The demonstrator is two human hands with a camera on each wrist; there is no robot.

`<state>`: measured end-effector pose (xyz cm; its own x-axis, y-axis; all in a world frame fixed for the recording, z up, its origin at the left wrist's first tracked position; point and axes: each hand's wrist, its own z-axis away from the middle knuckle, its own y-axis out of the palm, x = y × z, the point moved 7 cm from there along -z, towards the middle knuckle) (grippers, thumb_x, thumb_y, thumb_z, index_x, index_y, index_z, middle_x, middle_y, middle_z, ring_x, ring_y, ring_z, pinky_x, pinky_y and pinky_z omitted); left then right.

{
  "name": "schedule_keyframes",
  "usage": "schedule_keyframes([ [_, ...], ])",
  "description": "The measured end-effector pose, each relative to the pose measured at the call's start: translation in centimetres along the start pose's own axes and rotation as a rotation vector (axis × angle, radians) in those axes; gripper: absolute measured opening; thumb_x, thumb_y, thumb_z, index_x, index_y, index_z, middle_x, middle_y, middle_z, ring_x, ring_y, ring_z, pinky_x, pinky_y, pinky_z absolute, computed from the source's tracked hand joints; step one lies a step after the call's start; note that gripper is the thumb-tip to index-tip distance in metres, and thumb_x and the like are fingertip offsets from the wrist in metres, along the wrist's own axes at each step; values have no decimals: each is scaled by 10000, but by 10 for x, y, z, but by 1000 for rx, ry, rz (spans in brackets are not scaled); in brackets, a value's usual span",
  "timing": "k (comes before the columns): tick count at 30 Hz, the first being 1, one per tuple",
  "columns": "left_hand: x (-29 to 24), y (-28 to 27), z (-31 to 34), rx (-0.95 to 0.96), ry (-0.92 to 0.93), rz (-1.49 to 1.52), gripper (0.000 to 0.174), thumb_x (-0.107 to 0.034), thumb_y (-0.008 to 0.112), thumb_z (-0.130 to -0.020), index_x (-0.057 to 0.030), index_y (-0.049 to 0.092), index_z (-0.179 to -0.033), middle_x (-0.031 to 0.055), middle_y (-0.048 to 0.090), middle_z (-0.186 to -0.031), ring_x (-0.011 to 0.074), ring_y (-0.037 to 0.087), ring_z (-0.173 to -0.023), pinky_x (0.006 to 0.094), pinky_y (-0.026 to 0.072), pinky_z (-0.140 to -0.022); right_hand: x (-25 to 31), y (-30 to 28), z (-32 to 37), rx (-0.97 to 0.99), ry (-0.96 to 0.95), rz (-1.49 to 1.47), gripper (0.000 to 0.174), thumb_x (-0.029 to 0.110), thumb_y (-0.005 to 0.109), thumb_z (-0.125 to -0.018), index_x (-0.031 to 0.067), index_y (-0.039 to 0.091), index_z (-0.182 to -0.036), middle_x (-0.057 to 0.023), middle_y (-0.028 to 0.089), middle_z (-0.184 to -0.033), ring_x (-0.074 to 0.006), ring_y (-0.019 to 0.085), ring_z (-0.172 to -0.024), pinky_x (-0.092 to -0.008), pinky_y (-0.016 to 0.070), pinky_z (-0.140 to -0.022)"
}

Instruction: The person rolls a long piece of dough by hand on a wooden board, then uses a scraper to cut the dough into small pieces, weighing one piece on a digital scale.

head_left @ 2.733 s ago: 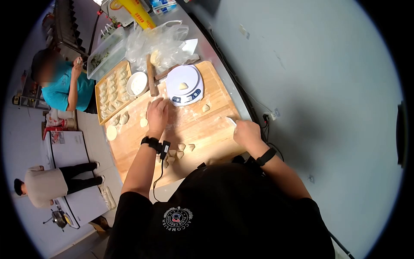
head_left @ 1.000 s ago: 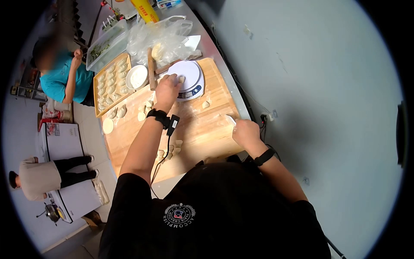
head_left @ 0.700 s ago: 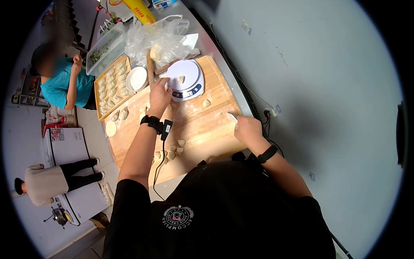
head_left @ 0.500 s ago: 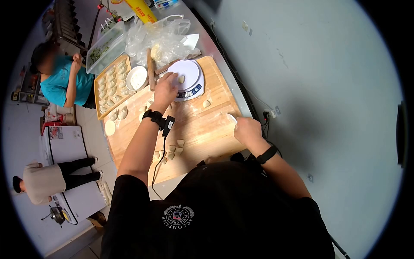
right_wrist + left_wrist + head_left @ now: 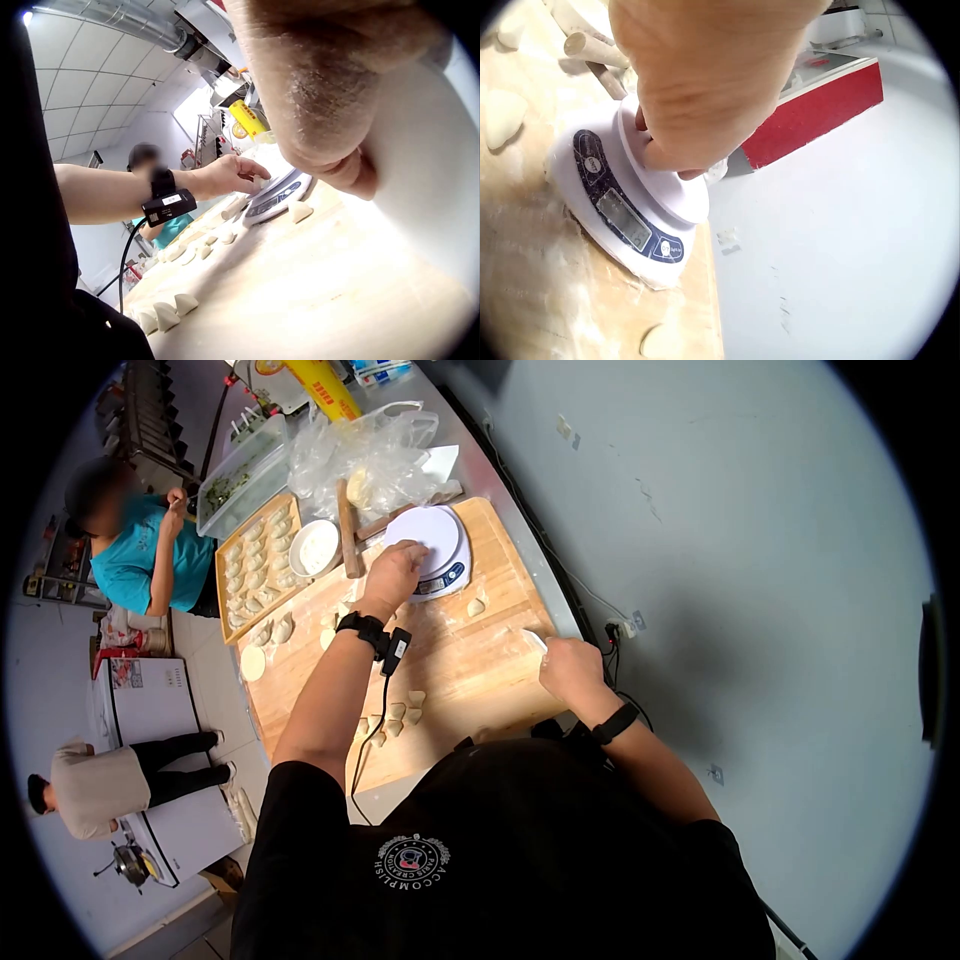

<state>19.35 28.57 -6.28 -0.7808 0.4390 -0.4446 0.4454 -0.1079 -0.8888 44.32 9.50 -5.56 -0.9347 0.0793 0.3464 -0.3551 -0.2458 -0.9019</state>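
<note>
In the head view my left hand (image 5: 392, 574) reaches over the white kitchen scale (image 5: 432, 532). Its thumb and fingers pinch a small dough piece (image 5: 259, 182) at the plate, as the right wrist view shows. From the left wrist, the hand (image 5: 705, 75) hides that piece, and the scale's display (image 5: 625, 219) is lit too faintly to read surely. My right hand (image 5: 572, 670) is curled round a tool with a white blade (image 5: 535, 640), above the board's right side. One dough piece (image 5: 475, 606) lies between scale and blade. Several cut pieces (image 5: 396, 712) lie near the board's front edge.
A tray of dumplings (image 5: 232, 622), a flour bowl (image 5: 316, 548) and a rolling pin (image 5: 347, 525) are at the back left. Plastic bags (image 5: 350, 455) lie behind the scale. A person in a teal shirt (image 5: 150, 565) stands left; another (image 5: 100, 790) is farther off.
My left hand has moved from beside the scale onto its plate and now pinches the dough piece that lay there in view. My right hand has stayed in place with the tool.
</note>
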Motion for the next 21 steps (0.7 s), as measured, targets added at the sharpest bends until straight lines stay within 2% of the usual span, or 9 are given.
schedule_keyframes([
  [2, -8, -1, 9, -7, -16, 5, 238, -19, 621, -837, -88, 732, -1035, 117, 700, -1132, 338, 666, -1026, 410, 545, -920, 0, 1, 0, -20, -5, -1, 94, 95, 628, -797, 39, 695, -830, -184, 714, -835, -381, 697, -811, -477, 545, -721],
  [3, -20, -1, 16, -72, 127, 30, 196, -40, 633, -843, -89, 730, -1007, 124, 694, -1058, 356, 665, -964, 427, 550, -864, 0, 1, 1, -14, -4, -3, 94, 93, 627, -796, 39, 696, -831, -185, 714, -833, -382, 697, -808, -477, 546, -721],
  [6, -46, 14, 48, 27, 35, 87, 225, -63, 688, -827, -68, 721, -1050, 141, 695, -1024, 344, 675, -934, 400, 554, -823, -1, 0, 0, -17, 1, -1, 96, 88, 626, -793, 38, 698, -833, -186, 713, -826, -384, 697, -799, -476, 547, -719],
  [9, -65, 41, 77, 161, 59, 204, 249, -99, 711, -847, -76, 700, -1094, 134, 691, -975, 313, 680, -895, 377, 554, -808, 0, 3, 0, -31, -8, 8, 92, 83, 624, -791, 37, 695, -828, -185, 710, -815, -383, 696, -791, -479, 546, -714],
  [12, -58, 56, 94, 237, -93, 465, 272, -147, 734, -867, -79, 683, -1125, 123, 683, -934, 265, 672, -847, 348, 548, -801, -1, 4, 2, -47, -21, -3, 76, 83, 625, -792, 34, 680, -809, -182, 701, -796, -383, 689, -776, -482, 541, -703],
  [13, -55, 48, 95, 245, -114, 486, 307, -218, 767, -862, -60, 683, -1113, 120, 680, -928, 234, 659, -829, 330, 539, -798, -3, 5, 1, -70, -35, -10, 71, 84, 625, -794, 33, 674, -804, -181, 697, -791, -383, 686, -769, -483, 539, -698],
  [16, -46, 17, 111, 470, -280, 220, 361, -258, 789, -833, -46, 682, -1106, 140, 686, -943, 254, 669, -845, 347, 540, -804, -4, 8, 0, -94, -54, -11, 65, 91, 631, -801, 32, 659, -795, -177, 689, -787, -381, 678, -763, -483, 533, -692],
  [17, -40, 15, 125, 494, -281, 170, 400, -292, 808, -797, -45, 690, -1088, 163, 697, -995, 295, 684, -889, 378, 543, -820, -3, 7, 0, -84, -54, -11, 66, 92, 632, -801, 33, 661, -798, -177, 690, -790, -380, 679, -768, -482, 534, -695],
  [21, -39, 17, 176, 525, -259, -92, 300, -273, 726, -821, -50, 684, -1018, 178, 682, -1014, 355, 677, -920, 431, 543, -825, -4, 6, 0, -56, -40, -11, 65, 91, 633, -803, 35, 666, -807, -175, 693, -798, -378, 684, -790, -481, 537, -712],
])
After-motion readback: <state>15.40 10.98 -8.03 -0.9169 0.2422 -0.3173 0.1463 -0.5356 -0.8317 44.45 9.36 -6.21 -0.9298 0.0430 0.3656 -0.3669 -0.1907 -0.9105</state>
